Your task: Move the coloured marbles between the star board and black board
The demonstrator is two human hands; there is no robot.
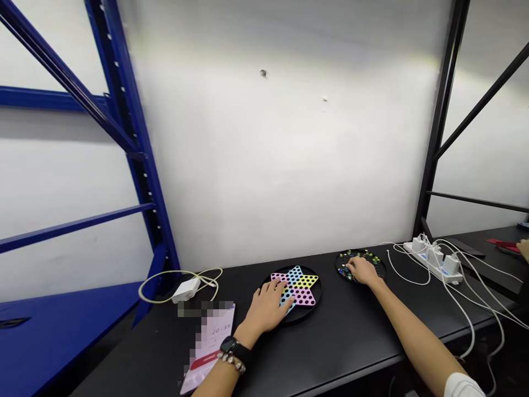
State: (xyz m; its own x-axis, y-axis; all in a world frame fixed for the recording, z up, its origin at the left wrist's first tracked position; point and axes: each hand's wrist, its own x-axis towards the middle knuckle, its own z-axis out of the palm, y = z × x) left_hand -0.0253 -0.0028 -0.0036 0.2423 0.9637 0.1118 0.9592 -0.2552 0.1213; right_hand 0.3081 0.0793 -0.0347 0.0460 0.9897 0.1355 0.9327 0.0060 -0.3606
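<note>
Left hand [264,309] spread flat on a star-patterned Chinese checkers board [308,282], bracing it on the black surface [330,342]; right hand [361,270] cupped over glass marbles [342,270] in a round black tray [382,266], any pinch hidden.

Checkers board [305,291] smooth glossy plastic; marbles [342,268] shiny glass in black plastic tray [382,267]; surface [343,344] matt black; far-left shelving [142,171] painted metal.

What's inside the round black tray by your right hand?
Small colored marbles lie in the tray, but the right hand covers its middle, hiding whatever is beneath.
</note>
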